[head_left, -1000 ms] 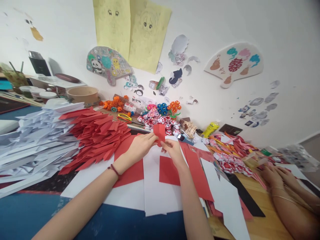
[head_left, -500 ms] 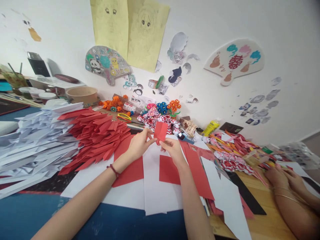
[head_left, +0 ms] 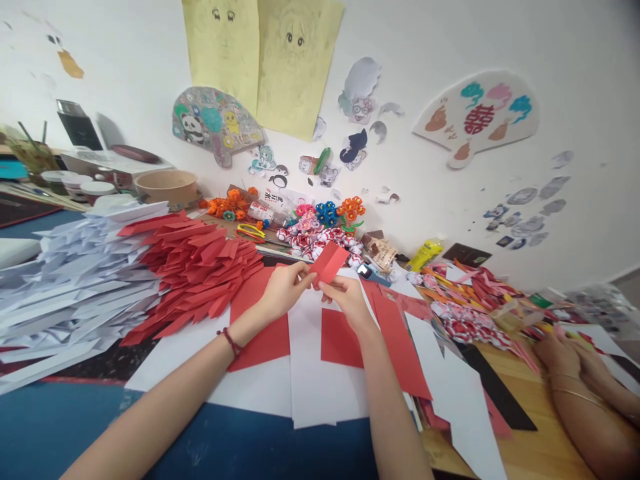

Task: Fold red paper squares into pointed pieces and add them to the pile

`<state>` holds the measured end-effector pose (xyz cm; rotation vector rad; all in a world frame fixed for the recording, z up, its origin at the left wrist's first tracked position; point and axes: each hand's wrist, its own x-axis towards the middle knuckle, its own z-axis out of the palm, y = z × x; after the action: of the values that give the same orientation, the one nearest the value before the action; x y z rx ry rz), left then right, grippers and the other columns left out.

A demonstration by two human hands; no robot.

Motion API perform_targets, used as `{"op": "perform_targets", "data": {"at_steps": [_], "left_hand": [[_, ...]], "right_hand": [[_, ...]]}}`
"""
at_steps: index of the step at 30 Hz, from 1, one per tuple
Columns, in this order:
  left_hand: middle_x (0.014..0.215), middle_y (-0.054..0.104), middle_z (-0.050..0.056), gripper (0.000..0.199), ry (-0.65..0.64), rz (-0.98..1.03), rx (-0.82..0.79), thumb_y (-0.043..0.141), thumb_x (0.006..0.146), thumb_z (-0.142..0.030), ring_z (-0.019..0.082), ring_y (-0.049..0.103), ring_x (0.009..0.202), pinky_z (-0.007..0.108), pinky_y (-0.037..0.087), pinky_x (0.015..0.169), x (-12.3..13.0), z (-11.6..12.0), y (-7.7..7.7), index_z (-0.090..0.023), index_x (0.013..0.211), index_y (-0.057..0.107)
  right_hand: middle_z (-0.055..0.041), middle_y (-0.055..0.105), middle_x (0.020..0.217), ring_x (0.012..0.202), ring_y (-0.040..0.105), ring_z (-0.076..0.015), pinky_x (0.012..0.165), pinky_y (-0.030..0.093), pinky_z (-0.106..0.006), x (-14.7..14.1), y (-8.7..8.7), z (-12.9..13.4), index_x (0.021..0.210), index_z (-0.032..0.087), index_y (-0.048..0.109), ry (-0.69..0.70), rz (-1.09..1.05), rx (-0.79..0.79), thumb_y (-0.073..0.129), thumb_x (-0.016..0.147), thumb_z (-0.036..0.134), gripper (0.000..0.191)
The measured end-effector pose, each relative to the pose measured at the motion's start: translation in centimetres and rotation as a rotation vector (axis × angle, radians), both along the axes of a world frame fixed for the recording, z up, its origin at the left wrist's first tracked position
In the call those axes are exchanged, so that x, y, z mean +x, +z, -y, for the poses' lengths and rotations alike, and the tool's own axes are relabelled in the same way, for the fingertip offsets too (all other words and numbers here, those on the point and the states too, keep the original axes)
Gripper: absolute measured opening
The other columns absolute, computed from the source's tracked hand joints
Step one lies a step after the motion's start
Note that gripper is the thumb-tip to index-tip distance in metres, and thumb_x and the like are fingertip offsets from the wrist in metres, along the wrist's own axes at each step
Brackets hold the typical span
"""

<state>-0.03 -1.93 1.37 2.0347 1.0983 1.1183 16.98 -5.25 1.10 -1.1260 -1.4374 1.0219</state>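
Observation:
A small piece of red paper (head_left: 331,262) with a crease across it is held up over the table, tilted to the right. My left hand (head_left: 286,287) pinches its lower left edge between thumb and fingers. At its lower corner my right hand (head_left: 346,297) is closed on it too, thumb in front. Beneath my hands lie white sheets (head_left: 307,380) with a red rectangle of paper (head_left: 340,339) on top. A larger red sheet (head_left: 265,333) lies under my left wrist.
Piles of folded white paper (head_left: 95,287) and folded red paper (head_left: 200,267) stand at the left. Paper flowers (head_left: 325,240) and a yellow bottle (head_left: 426,255) line the wall. At the far right, another person's hands (head_left: 560,360) work over the wooden table (head_left: 520,373).
The red paper has turned from nearly upright to leaning right. My hands stay close together around its lower end. The view has shifted slightly.

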Motion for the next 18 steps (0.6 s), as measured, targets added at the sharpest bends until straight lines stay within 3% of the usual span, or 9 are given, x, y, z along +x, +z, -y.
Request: {"op": "perform_targets", "data": {"at_steps": [7,18], "left_hand": [[0.064,0.062,0.001,0.029,-0.009,-0.031,0.025,0.049,0.088,-0.039,0.011,0.051,0.053,0.020,0.032,0.050,-0.03,0.24,0.21,-0.017,0.071,0.057],[0.063,0.061,0.000,0.028,-0.028,-0.037,0.032,0.049,0.088,-0.038,0.010,0.049,0.052,0.020,0.032,0.050,0.05,0.30,0.00,-0.017,0.071,0.058]], "right_hand": [[-0.0053,0.067,0.077,0.058,0.055,-0.0136,0.054,0.043,-0.026,0.15,-0.22,-0.14,0.092,0.016,0.071,-0.051,0.006,0.023,0.066,0.074,0.046,0.035],[-0.0026,0.064,0.066,0.057,0.056,-0.0142,0.055,0.044,-0.026,0.21,-0.67,-0.41,0.083,0.015,0.069,-0.076,-0.001,0.028,0.069,0.073,0.043,0.030]]}}
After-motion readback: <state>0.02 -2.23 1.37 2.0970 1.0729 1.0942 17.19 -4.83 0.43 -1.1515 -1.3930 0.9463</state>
